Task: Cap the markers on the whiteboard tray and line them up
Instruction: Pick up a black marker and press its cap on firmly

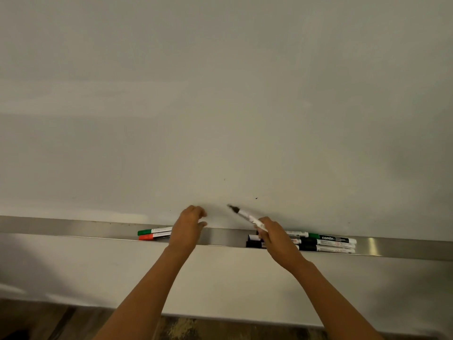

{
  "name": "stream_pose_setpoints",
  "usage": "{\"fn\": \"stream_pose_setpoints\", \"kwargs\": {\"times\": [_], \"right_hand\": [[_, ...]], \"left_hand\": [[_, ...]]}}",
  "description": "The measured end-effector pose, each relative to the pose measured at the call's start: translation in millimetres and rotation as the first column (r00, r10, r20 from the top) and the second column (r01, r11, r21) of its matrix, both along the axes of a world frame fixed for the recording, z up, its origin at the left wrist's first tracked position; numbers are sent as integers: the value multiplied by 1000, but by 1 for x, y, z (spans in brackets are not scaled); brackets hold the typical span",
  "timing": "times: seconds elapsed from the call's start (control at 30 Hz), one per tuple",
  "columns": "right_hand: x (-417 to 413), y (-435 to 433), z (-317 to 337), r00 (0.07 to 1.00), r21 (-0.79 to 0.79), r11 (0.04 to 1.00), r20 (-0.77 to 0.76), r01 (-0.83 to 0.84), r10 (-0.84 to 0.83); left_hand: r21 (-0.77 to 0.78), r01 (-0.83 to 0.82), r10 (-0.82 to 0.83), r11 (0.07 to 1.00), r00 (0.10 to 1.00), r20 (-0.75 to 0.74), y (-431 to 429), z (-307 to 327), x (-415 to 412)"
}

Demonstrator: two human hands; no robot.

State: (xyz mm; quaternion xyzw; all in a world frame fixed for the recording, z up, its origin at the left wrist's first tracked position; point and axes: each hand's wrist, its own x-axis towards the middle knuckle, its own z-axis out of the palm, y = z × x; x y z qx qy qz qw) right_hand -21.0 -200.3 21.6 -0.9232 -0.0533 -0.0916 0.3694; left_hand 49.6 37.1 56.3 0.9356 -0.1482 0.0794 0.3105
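Presently we recorded the right hand (274, 235) closed around the barrel of an uncapped marker (247, 217), white-bodied with a dark tip. It was held tilted above the tray (73, 228), tip pointing up and left against the whiteboard (220, 94), blurred by motion. The left hand (188, 227) hung over the middle stretch of the tray, fingers curled and partly apart; we could not tell whether it held a cap or anything else.

Toward the tray's left end we noted a green-capped marker (153, 231) lying along the back wall and an orange-capped marker (153, 236) just in front of it, parallel and touching or nearly so, their far ends hidden behind the left hand.

Toward the right end we noted a cluster of markers lying lengthwise in three rows: a green marker labelled "camlin" (331, 238) at the back and two black-banded markers (326, 246) in front of it. Beneath the right hand lay dark caps or marker ends (253, 241), which we could not tell apart.
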Motion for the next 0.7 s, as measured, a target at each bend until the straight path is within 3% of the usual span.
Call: {"fn": "stream_pose_setpoints", "kwargs": {"times": [0.1, 0.23, 0.57, 0.7], "right_hand": [[-8, -6, 0, 996, 169, 984, -76, 52, -39], [-15, -9, 0, 991, 219, 973, -126, 76, -49], [-19, -7, 12, 990, 183, 977, 72, 108, -123], [-18, -6, 17, 985, 212, 969, 85, 129, -150]], "left_hand": [[208, -170, 201, 963, 969, -141, 18, -11, -1], [333, -177, 251, 926, 949, -191, 25, -23, -6], [252, -86, 142, 964, 967, -211, 13, -28, -5], [202, -51, 95, 978, 972, -215, 5, -28, -7]]}}
